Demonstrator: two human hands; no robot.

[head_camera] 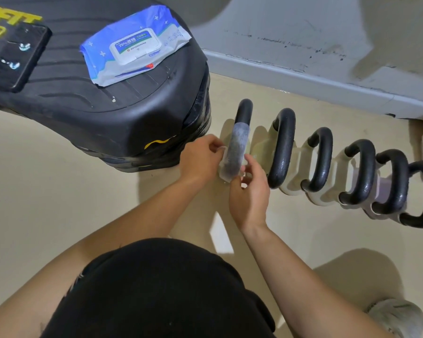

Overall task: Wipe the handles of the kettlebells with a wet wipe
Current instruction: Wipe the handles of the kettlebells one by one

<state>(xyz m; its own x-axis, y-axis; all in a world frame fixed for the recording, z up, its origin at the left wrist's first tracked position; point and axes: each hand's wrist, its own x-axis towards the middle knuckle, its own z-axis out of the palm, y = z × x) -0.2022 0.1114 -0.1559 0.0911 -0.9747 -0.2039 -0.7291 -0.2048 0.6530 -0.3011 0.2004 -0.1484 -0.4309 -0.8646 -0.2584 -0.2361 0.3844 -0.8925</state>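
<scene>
Several kettlebells with pale bodies and black loop handles stand in a row on the beige floor, running from the centre to the right edge. The leftmost handle [244,111] has a wet wipe [237,148] draped over its near part, dark where it lies on the metal. My left hand [200,158] pinches the wipe's left edge. My right hand [250,191] pinches the wipe's lower right edge, just in front of the handle. The neighbouring handle [282,147] is bare and glossy.
A stack of black step platforms [112,118] stands at the left, close to the first kettlebell. On it lie a blue pack of wet wipes [134,46] and a black phone [17,57]. A grey wall base [303,76] runs behind the row. A shoe [396,315] shows at lower right.
</scene>
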